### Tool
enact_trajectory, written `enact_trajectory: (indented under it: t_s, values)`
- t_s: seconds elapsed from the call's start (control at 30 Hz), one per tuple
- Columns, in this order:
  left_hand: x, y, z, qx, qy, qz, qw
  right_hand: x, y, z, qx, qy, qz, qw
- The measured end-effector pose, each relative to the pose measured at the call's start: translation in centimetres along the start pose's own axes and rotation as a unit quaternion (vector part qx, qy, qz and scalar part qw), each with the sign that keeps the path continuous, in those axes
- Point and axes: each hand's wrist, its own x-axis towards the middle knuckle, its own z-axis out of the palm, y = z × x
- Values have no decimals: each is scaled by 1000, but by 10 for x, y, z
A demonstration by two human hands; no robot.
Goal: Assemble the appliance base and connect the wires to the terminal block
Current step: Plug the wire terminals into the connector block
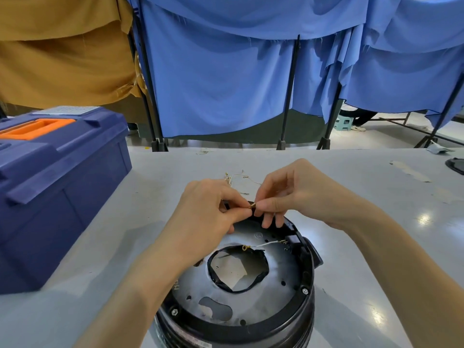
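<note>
My left hand (211, 209) and right hand (293, 197) both pinch one small brass terminal (252, 205) between thumb and forefinger, over the far rim of the appliance base (233, 330). Thin limp wire, light slippery lug: grip the metal crimp, not the strand. Further right, a white wire (265, 245) reaches what is probably the terminal block (292, 243).

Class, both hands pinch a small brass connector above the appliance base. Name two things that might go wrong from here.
1. The brass connector is tiny and held only by fingertips of the left hand and right hand; it might slip and fall through the central hole of the appliance base.
2. The white wire lies loose beside that hole; a hand could snag it.
</note>
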Motion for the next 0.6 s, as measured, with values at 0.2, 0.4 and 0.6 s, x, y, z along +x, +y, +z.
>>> enact_trajectory:
  t_s: [0.2,0.4,0.6]
  values:
    - [1,0,1,-11,-21,-12,1000,0,1,-5,-19,-33,-5,999]
    - [-5,6,14,-25,-86,-22,996,10,18,-3,-63,94,2,994]
    - [-11,8,35,27,-187,-53,981,20,37,20,-180,77,23,980]
